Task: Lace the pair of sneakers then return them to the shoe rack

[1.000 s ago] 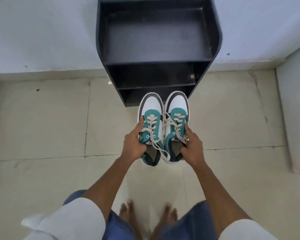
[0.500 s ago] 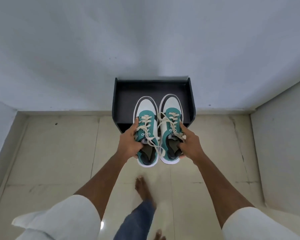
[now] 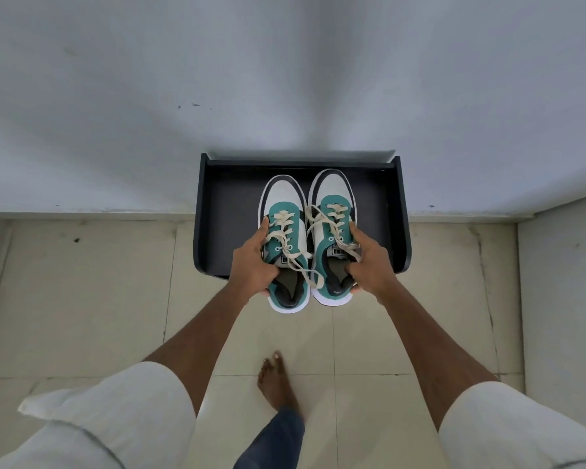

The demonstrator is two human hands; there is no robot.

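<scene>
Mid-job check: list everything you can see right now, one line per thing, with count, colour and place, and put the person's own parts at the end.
sneakers: 2, teal and white with cream laces threaded, held side by side over the top of the shoe rack
shoe rack: 1, black, against the wall, seen from above
wall: 1, pale grey-white, behind the rack
floor: beige tiles with dark grout lines
left hand: 1, grips the left sneaker at its outer side
right hand: 1, grips the right sneaker at its outer side
sleeves: 2, white, at the bottom corners
foot: 1, bare, on the tiles below the sneakers, blue trouser leg above it
</scene>
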